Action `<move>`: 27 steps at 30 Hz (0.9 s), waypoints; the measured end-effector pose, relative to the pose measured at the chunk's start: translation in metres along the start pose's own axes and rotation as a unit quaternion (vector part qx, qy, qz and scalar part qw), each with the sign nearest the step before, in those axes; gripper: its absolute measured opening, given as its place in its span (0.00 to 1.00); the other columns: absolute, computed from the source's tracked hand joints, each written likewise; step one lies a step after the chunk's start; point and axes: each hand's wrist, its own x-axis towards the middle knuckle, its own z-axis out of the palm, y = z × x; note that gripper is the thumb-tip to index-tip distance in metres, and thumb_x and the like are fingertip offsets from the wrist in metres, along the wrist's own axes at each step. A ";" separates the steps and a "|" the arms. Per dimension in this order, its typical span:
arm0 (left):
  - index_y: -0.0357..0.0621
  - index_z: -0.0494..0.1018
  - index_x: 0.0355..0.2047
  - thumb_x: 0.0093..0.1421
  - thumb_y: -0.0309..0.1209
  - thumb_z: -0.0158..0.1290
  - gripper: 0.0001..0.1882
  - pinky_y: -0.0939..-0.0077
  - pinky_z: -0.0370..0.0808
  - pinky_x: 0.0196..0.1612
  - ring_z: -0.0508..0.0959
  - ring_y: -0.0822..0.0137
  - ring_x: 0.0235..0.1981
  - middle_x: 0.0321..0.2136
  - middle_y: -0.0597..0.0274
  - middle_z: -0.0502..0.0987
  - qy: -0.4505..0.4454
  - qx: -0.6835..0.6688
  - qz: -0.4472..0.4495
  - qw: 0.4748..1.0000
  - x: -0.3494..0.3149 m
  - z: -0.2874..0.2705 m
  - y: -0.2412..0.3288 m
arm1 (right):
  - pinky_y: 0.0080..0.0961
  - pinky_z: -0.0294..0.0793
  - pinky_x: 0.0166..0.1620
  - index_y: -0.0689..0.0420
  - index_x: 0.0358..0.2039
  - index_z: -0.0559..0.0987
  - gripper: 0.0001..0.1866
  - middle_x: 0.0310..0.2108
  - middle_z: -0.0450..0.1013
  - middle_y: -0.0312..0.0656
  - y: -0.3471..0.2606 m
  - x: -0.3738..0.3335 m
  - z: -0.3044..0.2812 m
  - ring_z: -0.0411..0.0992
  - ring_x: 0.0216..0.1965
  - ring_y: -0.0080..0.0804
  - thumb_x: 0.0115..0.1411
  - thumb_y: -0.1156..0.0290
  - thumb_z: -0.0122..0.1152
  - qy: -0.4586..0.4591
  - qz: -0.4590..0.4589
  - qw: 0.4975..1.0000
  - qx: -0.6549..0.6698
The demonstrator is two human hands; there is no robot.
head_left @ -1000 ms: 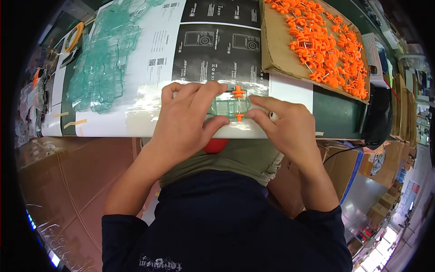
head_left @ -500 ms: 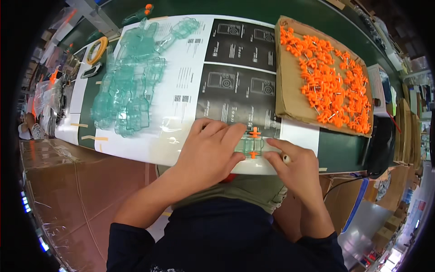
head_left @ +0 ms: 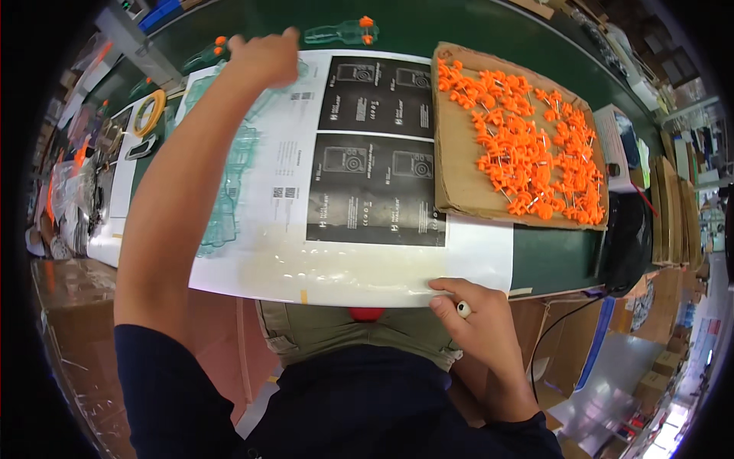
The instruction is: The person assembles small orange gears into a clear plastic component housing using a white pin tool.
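Note:
My left hand [head_left: 266, 60] reaches over the far left of the table, fingers apart with nothing seen between them. Just to its right lies a clear green plastic car-shaped shell [head_left: 336, 34] with orange wheels at one end. A similar shell [head_left: 200, 56] with orange wheels is partly hidden left of the hand. Under my left forearm are several wheel-less green shells [head_left: 238, 157], partly covered. Near the front edge, my right hand [head_left: 480, 317] keeps its lower fingers curled round a thin whitish stick-like tool [head_left: 463, 309], mostly hidden; thumb and forefinger are apart.
A shallow cardboard tray [head_left: 459, 200] of orange wheels on metal axles stands at the right. Printed white-and-black sheets [head_left: 375, 187] cover the table's middle. A yellow tape roll [head_left: 149, 113] lies at the left, and a black bag [head_left: 628, 243] hangs at the right edge.
My left hand has moved from the front edge to the far left. The wheeled shell between my hands is gone from there; one now lies by my left hand. My right hand still holds the tool.

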 end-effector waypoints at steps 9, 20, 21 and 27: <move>0.42 0.68 0.57 0.58 0.27 0.59 0.26 0.54 0.76 0.46 0.82 0.45 0.39 0.50 0.51 0.79 0.267 -0.195 0.209 0.920 -0.085 0.049 0.013 | 0.23 0.72 0.33 0.58 0.43 0.87 0.13 0.31 0.83 0.41 -0.009 0.007 -0.027 0.73 0.26 0.30 0.58 0.69 0.69 0.018 -0.063 0.996 0.052; 0.46 0.75 0.56 0.55 0.26 0.59 0.25 0.58 0.74 0.51 0.79 0.48 0.48 0.54 0.53 0.80 0.087 -0.285 0.135 0.945 -0.116 0.011 0.030 | 0.31 0.76 0.35 0.56 0.40 0.87 0.17 0.31 0.82 0.40 -0.025 0.189 -0.102 0.77 0.29 0.33 0.62 0.57 0.62 0.246 -0.073 0.947 -0.195; 0.46 0.75 0.56 0.55 0.26 0.59 0.25 0.58 0.74 0.51 0.79 0.48 0.48 0.54 0.53 0.80 0.088 -0.286 0.138 0.944 -0.130 0.004 0.038 | 0.31 0.76 0.35 0.56 0.40 0.87 0.17 0.31 0.82 0.40 -0.026 0.200 -0.107 0.77 0.29 0.33 0.62 0.57 0.62 0.248 -0.070 0.946 -0.196; 0.52 0.79 0.49 0.52 0.28 0.63 0.22 0.56 0.63 0.55 0.75 0.59 0.48 0.56 0.59 0.78 0.244 -0.343 0.312 0.852 -0.258 0.009 0.095 | 0.34 0.78 0.37 0.50 0.44 0.87 0.17 0.33 0.83 0.41 -0.011 0.249 -0.106 0.79 0.32 0.38 0.63 0.55 0.60 0.242 -0.023 0.911 -0.333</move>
